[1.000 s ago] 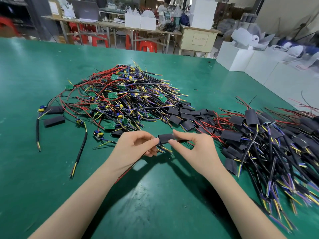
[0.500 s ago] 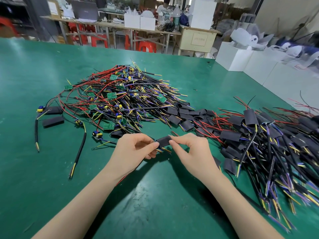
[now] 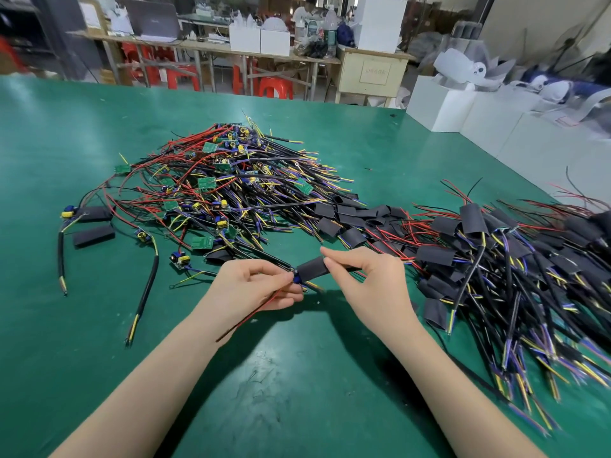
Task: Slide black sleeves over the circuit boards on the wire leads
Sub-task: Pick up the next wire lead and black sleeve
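My right hand pinches a short black flexible sleeve between thumb and forefinger, near its right end, and holds it a little above the green table mat. The sleeve is tilted, with its left end lower. My left hand has the fingers curled and pinches the small circuit board with a blue part, which sits just at the left mouth of the sleeve; how far the board is inside, I cannot tell. A thin red wire lead goes from under my left fingers down towards my left forearm. Behind my hands lies a big heap of bare green circuit boards with red, black and yellow leads. To the right of it is a small group of loose black sleeves, and further right a second heap of leads with sleeves on them. On the left, two flat black sleeves lie on the mat, beside a thick black cable with yellow tips.
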`<move>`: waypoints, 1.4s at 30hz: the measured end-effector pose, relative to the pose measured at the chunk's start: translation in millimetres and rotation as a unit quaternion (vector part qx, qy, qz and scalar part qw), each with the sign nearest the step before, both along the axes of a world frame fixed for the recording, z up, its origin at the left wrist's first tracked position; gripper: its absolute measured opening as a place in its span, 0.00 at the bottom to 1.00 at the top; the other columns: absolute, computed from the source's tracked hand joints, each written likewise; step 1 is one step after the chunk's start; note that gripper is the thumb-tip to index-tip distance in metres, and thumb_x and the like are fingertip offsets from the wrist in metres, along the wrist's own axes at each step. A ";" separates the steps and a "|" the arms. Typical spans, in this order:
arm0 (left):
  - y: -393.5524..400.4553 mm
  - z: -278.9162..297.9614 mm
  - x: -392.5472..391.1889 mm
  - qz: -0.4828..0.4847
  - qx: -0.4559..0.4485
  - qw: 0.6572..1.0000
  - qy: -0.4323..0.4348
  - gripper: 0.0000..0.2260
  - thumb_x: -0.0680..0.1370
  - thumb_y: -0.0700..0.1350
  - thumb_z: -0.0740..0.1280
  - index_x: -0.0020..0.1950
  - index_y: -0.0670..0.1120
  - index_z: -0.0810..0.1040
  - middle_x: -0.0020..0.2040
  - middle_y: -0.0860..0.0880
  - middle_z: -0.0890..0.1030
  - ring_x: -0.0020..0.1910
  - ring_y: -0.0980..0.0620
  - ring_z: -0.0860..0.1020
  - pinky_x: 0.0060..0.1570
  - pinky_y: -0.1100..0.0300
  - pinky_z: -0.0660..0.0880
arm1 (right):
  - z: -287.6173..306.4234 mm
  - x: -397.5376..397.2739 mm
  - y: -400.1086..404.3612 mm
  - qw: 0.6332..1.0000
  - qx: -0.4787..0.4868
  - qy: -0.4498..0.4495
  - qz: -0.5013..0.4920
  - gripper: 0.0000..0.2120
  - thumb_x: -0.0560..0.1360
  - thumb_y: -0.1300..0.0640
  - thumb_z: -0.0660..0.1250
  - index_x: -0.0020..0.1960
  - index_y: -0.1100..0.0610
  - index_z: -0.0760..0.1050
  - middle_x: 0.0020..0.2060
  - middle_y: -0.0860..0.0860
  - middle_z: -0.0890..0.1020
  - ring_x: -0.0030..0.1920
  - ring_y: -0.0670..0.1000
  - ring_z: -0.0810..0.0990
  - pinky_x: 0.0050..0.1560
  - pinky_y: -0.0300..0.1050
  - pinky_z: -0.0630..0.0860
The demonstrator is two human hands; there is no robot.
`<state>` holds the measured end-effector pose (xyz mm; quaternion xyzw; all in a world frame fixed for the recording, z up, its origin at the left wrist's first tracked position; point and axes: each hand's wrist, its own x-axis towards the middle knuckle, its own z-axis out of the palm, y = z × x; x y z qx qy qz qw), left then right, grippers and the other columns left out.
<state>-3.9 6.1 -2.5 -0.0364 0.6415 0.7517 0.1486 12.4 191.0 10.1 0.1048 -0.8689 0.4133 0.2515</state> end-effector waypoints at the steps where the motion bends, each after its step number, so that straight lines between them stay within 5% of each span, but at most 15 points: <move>1: -0.3 -1.3 -0.1 0.004 0.003 1.000 0.005 0.04 0.76 0.34 0.69 0.42 0.37 0.80 0.41 0.36 0.84 0.41 0.42 0.85 0.34 0.64 0.80 | -0.1 0.4 -0.7 1.000 -0.003 0.000 0.000 0.08 0.72 0.64 0.72 0.50 0.56 0.85 0.40 0.49 0.85 0.40 0.46 0.81 0.46 0.33 0.72; 11: 0.3 -3.3 2.6 -0.007 0.018 0.999 0.042 0.10 0.75 0.36 0.70 0.35 0.45 0.83 0.41 0.36 0.84 0.42 0.41 0.85 0.37 0.62 0.81 | -3.1 1.6 -6.4 0.999 -0.033 -0.031 -0.001 0.09 0.72 0.63 0.72 0.51 0.54 0.84 0.43 0.48 0.86 0.44 0.47 0.83 0.52 0.46 0.77; 17: 0.2 -5.6 4.3 -0.010 0.007 0.998 0.054 0.06 0.75 0.35 0.70 0.38 0.41 0.80 0.40 0.36 0.84 0.40 0.42 0.85 0.34 0.63 0.80 | -6.3 3.7 -10.6 0.999 -0.036 -0.031 0.002 0.09 0.72 0.62 0.72 0.51 0.53 0.84 0.43 0.48 0.86 0.45 0.51 0.83 0.52 0.52 0.76; 20: -0.6 -6.7 4.5 -0.008 0.005 0.998 0.061 0.05 0.75 0.36 0.70 0.39 0.41 0.80 0.40 0.37 0.85 0.41 0.42 0.85 0.35 0.63 0.79 | -4.4 3.4 -8.9 0.998 -0.031 -0.049 0.014 0.09 0.73 0.61 0.72 0.52 0.53 0.84 0.44 0.48 0.86 0.46 0.51 0.84 0.53 0.49 0.76; 24: 3.5 -4.0 3.5 -0.021 0.056 0.997 0.053 0.07 0.68 0.44 0.73 0.40 0.41 0.82 0.42 0.37 0.85 0.42 0.44 0.85 0.37 0.63 0.79 | 6.4 1.2 2.2 0.998 -0.060 -0.027 0.017 0.08 0.73 0.62 0.72 0.51 0.54 0.84 0.45 0.44 0.85 0.45 0.36 0.82 0.51 0.32 0.75; 32: 8.0 -10.9 1.5 0.040 0.058 0.996 0.061 0.08 0.72 0.39 0.72 0.46 0.34 0.79 0.41 0.38 0.85 0.40 0.44 0.85 0.37 0.62 0.80 | -0.2 3.1 -3.4 0.996 0.063 0.050 -0.029 0.07 0.72 0.58 0.71 0.49 0.54 0.85 0.38 0.51 0.86 0.38 0.56 0.82 0.40 0.52 0.77; 42: 7.6 -12.7 1.3 0.038 0.043 0.996 0.069 0.02 0.76 0.33 0.68 0.45 0.34 0.78 0.39 0.36 0.84 0.38 0.43 0.85 0.35 0.63 0.80 | -7.2 3.4 -10.4 0.985 0.152 0.080 -0.027 0.08 0.74 0.55 0.66 0.46 0.56 0.83 0.30 0.51 0.81 0.33 0.58 0.76 0.34 0.51 0.75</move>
